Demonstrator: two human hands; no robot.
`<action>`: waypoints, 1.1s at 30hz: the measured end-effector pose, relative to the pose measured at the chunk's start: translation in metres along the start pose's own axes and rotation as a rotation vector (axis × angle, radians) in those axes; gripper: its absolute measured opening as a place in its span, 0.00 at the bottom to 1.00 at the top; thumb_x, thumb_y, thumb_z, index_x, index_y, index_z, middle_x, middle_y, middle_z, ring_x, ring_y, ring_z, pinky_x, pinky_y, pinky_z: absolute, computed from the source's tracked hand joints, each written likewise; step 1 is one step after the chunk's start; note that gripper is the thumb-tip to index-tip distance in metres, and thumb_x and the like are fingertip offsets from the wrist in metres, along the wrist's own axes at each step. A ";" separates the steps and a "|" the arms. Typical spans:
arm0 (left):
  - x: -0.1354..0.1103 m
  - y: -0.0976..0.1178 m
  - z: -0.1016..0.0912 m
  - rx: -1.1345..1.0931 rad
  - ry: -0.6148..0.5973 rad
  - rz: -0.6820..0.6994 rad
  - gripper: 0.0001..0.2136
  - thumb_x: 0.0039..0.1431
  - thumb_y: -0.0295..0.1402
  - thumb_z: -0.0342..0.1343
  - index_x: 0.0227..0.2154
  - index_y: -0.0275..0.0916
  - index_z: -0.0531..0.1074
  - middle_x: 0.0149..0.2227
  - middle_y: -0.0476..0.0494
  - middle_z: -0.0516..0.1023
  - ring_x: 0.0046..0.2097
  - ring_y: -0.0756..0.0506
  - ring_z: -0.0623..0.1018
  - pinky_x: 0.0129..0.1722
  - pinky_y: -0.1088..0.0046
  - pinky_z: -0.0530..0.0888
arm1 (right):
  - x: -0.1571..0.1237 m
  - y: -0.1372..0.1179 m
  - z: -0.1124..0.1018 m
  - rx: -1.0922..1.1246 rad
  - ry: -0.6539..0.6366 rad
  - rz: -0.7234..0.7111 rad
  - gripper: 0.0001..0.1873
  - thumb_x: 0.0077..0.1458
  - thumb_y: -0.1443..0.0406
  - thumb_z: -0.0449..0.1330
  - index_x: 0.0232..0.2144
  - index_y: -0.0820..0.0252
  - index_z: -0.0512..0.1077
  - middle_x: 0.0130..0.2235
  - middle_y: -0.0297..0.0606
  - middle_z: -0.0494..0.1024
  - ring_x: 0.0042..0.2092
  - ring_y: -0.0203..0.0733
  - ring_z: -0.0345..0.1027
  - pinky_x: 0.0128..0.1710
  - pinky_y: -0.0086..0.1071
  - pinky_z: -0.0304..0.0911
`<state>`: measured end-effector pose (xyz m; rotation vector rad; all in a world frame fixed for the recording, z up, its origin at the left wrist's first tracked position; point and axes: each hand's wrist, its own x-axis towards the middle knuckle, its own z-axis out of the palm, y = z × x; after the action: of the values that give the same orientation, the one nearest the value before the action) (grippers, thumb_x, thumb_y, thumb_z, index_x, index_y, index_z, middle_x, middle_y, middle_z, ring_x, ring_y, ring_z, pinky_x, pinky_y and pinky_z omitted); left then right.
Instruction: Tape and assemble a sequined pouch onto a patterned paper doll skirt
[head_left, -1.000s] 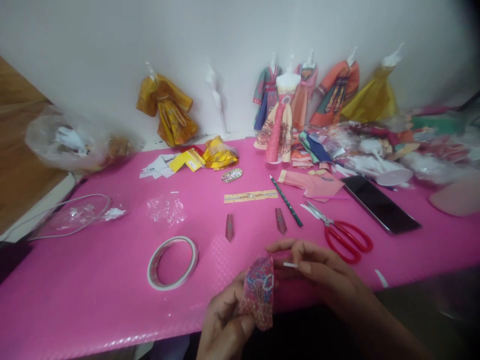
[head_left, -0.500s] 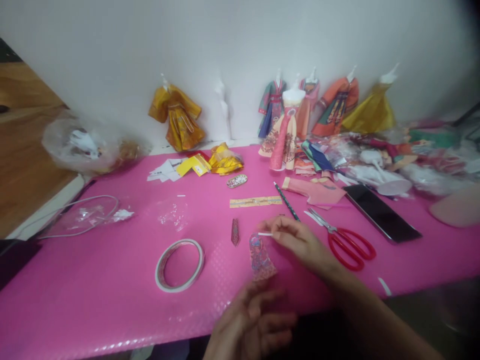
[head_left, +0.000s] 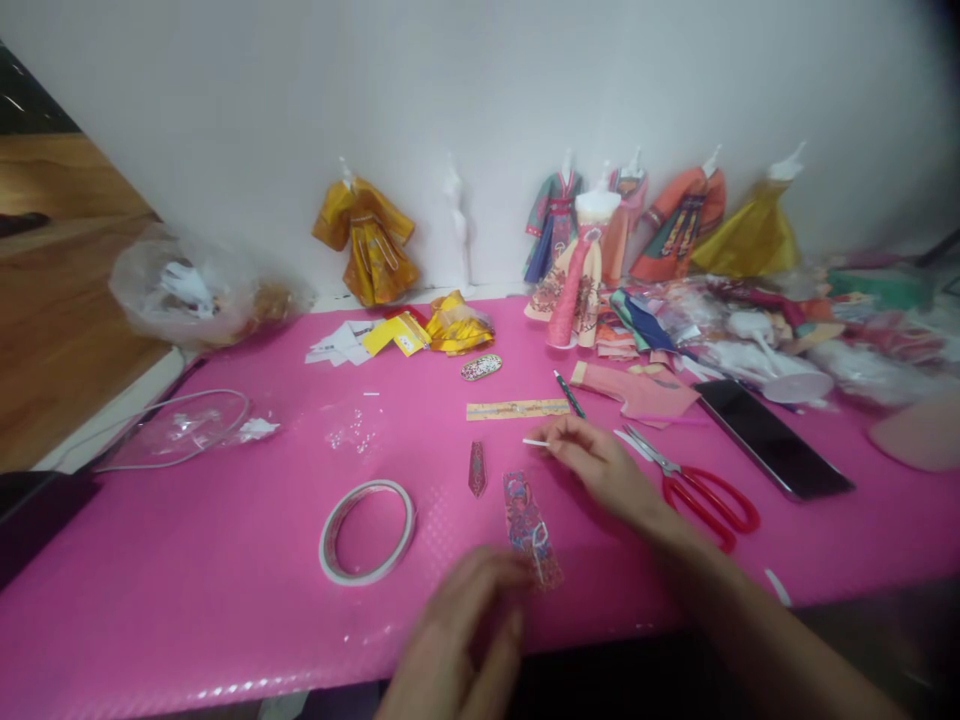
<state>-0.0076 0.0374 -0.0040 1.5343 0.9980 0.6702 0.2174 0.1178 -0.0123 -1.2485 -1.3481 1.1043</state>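
Between the fingertips of my right hand (head_left: 596,465) is a narrow white strip (head_left: 533,442), held just above the table. Below it lies a patterned cloth-like piece (head_left: 523,505), long and flared, with a pale curved mark near its lower end. My left hand (head_left: 461,625) hovers by that lower end, fingers bent and the thumb apart, nothing seen in its grasp; whether a fingertip touches the piece I cannot tell. A small pointed patterned piece (head_left: 478,472) lies to the left. Further left is a roll of white tape (head_left: 330,560).
Right of my right hand lie red-handled scissors (head_left: 709,497) and a black phone (head_left: 776,440). A patterned strip (head_left: 517,410), a pencil (head_left: 568,392) and a pink garment piece (head_left: 637,390) lie beyond. Dressed doll forms (head_left: 367,240) stand along the wall; a plastic bag (head_left: 184,295) sits left.
My right hand has moved slightly up with the white strip, away from the patterned piece, which lies flatter now. My left hand has shifted left and up, its fingers more bent.
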 end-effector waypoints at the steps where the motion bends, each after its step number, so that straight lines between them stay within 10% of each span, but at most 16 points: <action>1: 0.008 0.001 -0.004 0.141 0.028 0.090 0.14 0.64 0.30 0.53 0.51 0.46 0.75 0.54 0.40 0.76 0.57 0.38 0.73 0.60 0.60 0.65 | -0.002 0.003 -0.001 0.012 0.026 -0.011 0.08 0.58 0.62 0.57 0.28 0.57 0.66 0.40 0.37 0.77 0.45 0.44 0.71 0.48 0.37 0.62; 7: 0.052 -0.006 -0.016 0.565 -0.104 0.264 0.23 0.64 0.22 0.47 0.59 0.46 0.68 0.65 0.41 0.65 0.70 0.34 0.55 0.67 0.45 0.48 | -0.021 0.017 -0.007 0.071 0.129 -0.080 0.09 0.61 0.61 0.55 0.30 0.57 0.66 0.39 0.36 0.74 0.41 0.41 0.69 0.42 0.35 0.63; 15: 0.090 0.001 -0.015 0.912 -0.123 0.268 0.26 0.61 0.18 0.44 0.60 0.42 0.64 0.67 0.43 0.61 0.70 0.36 0.54 0.68 0.47 0.51 | -0.030 0.024 -0.007 0.062 0.189 -0.130 0.09 0.61 0.62 0.56 0.29 0.57 0.67 0.37 0.36 0.73 0.41 0.41 0.68 0.42 0.33 0.64; 28: -0.016 -0.015 -0.077 1.181 0.369 0.193 0.05 0.59 0.30 0.55 0.38 0.42 0.71 0.37 0.42 0.77 0.38 0.38 0.76 0.37 0.58 0.73 | -0.039 0.030 -0.011 -0.094 0.147 -0.149 0.10 0.62 0.62 0.54 0.27 0.55 0.66 0.38 0.36 0.75 0.45 0.41 0.71 0.47 0.29 0.66; 33: -0.020 -0.023 -0.086 1.239 0.350 0.162 0.07 0.57 0.24 0.51 0.27 0.41 0.70 0.27 0.47 0.76 0.32 0.41 0.77 0.37 0.59 0.71 | -0.039 0.035 -0.012 -0.146 0.123 -0.149 0.11 0.62 0.61 0.55 0.27 0.54 0.67 0.39 0.36 0.76 0.47 0.42 0.72 0.46 0.27 0.67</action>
<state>-0.0959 0.0622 -0.0067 2.6346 1.7298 0.4165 0.2351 0.0818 -0.0479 -1.2769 -1.4229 0.8249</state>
